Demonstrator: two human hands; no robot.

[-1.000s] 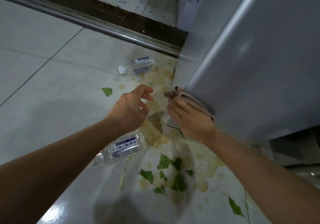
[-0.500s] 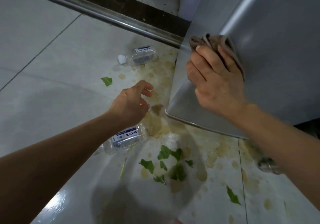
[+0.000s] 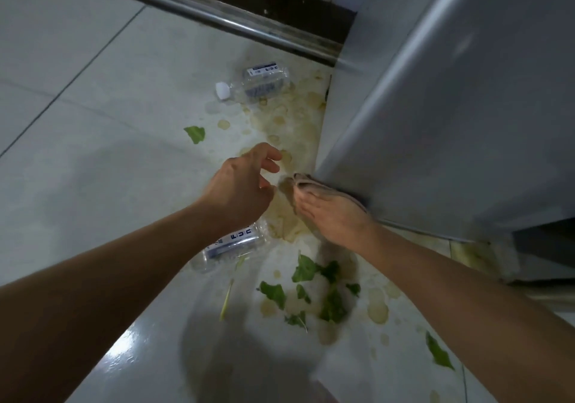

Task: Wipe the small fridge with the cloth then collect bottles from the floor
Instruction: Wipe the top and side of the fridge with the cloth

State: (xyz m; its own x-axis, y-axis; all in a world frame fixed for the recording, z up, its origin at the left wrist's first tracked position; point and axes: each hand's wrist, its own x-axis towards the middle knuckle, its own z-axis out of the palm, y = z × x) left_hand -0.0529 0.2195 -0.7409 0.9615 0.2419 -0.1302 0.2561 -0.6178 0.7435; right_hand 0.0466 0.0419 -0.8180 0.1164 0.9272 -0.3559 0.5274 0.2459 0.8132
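Note:
The small grey fridge (image 3: 451, 107) fills the right side of the view. My right hand (image 3: 329, 219) presses a beige cloth (image 3: 314, 183) flat against the fridge's lower front corner. My left hand (image 3: 242, 184) hovers just left of the cloth, fingers loosely curled and holding nothing. One clear plastic bottle (image 3: 258, 86) with a white cap lies on the floor near the fridge's side. A second clear bottle (image 3: 233, 245) lies partly hidden under my left wrist.
Yellowish spill stains (image 3: 289, 119) spread over the white tile floor (image 3: 93, 153) beside the fridge. Torn green leaves (image 3: 320, 290) lie scattered below my hands, with one leaf (image 3: 195, 134) further left. A metal door rail (image 3: 217, 19) runs across the top.
My right hand has slid the cloth down the fridge from high on its corner edge to the bottom corner. My left hand has stayed almost where it was.

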